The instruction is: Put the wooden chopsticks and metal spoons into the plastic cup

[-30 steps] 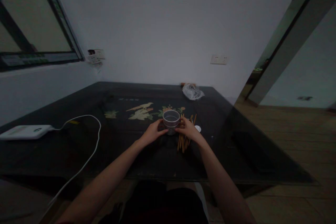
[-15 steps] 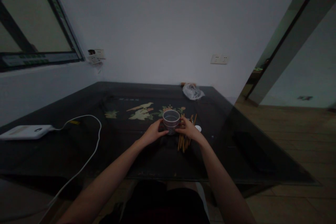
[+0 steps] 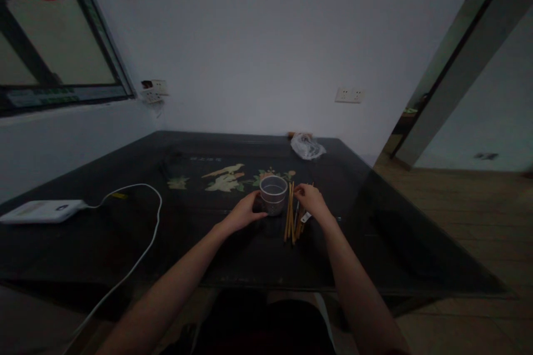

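A clear plastic cup (image 3: 273, 194) stands upright on the dark table (image 3: 250, 255), just in front of its painted bird and flower inlay. My left hand (image 3: 245, 212) is wrapped around the cup's left side. Right of the cup lies a bundle of thin wooden sticks (image 3: 290, 216), fanned towards me. My right hand (image 3: 310, 201) rests over the far end of the sticks, its fingers curled on them, a little apart from the cup. A small white round object, partly hidden by that hand, lies beside it.
A white device (image 3: 39, 211) with a white cable (image 3: 144, 244) lies at the table's left. A crumpled clear plastic bag (image 3: 307, 147) sits at the far edge by the wall. Right of the table is open wooden floor (image 3: 466, 233) and a doorway.
My right hand has left the cup's right side and moved right onto the sticks. My left hand stays on the cup, which has not moved.
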`<state>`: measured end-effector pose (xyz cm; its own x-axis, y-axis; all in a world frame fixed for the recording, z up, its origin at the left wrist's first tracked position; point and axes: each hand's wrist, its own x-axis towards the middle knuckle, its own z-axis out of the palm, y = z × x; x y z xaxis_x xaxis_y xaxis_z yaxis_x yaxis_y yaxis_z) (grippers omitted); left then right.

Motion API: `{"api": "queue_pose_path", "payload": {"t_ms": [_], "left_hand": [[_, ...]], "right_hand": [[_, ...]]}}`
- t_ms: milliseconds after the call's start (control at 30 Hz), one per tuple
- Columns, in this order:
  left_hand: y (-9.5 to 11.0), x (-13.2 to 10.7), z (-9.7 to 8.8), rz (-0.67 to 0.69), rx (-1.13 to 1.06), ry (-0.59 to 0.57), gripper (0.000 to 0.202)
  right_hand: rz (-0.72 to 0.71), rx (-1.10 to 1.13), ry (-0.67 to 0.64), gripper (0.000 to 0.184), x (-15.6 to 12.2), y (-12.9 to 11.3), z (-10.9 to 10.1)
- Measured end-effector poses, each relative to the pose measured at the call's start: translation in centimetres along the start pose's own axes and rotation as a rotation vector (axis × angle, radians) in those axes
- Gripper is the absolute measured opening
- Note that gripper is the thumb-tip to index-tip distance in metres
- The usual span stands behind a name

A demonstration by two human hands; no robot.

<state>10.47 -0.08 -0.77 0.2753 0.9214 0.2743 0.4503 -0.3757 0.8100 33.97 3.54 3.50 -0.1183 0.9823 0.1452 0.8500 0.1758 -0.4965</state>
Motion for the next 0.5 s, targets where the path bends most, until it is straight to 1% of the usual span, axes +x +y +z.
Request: {"api": "queue_pose_path", "payload": {"t_ms": [67, 133, 200, 233, 267, 300, 367, 400, 433, 467, 500], "left_hand": [[0.0, 0.0, -0.5, -0.007, 0.027, -0.007, 0.059], [0.0, -0.1, -1.3, -0.031, 0.082, -0.007, 0.049], [0.4, -0.3, -2.1, -0.077, 0.168, -0.014, 0.033], [0.7, -0.4, -2.4, -0.108, 0.206, -0.04, 0.025], [1.2, -0.6, -2.7, -0.138, 0.223, -0.092, 0.019], [1.7, -0.8, -2.8, -0.165, 0.211, -0.178, 0.019], [2.9, -1.2, -2.6, -0.195, 0.097, -0.426, 0.027], [3.4, -1.5, -2.2, -0.198, 0.03, -0.554, 0.03], [4.0, -1.7, -1.7, -0.193, -0.026, -0.656, 0.031], [4.4, -2.0, -1.0, -0.182, -0.066, -0.721, 0.031], [4.8, -2.2, -0.4, -0.163, -0.096, -0.747, 0.03]], "right_hand": [[0.013, -0.093, -0.019, 0.018, 0.1, -0.7, 0.0], [0.043, -0.168, -0.038, 0.019, 0.4, -1.3, 0.1], [0.077, -0.22, -0.05, 0.021, 0.8, -1.7, 0.1], [0.089, -0.235, -0.058, 0.022, 0.9, -1.8, 0.1], [0.098, -0.243, -0.069, 0.022, 1.1, -1.8, 0.2], [0.105, -0.247, -0.082, 0.023, 1.2, -1.8, 0.2], [0.116, -0.246, -0.101, 0.024, 1.3, -1.8, 0.5], [0.119, -0.245, -0.103, 0.026, 1.2, -1.8, 0.6], [0.12, -0.244, -0.099, 0.027, 1.2, -1.8, 0.7], [0.118, -0.244, -0.093, 0.028, 1.1, -1.7, 0.9], [0.118, -0.244, -0.086, 0.028, 1.1, -1.7, 1.0]]}}
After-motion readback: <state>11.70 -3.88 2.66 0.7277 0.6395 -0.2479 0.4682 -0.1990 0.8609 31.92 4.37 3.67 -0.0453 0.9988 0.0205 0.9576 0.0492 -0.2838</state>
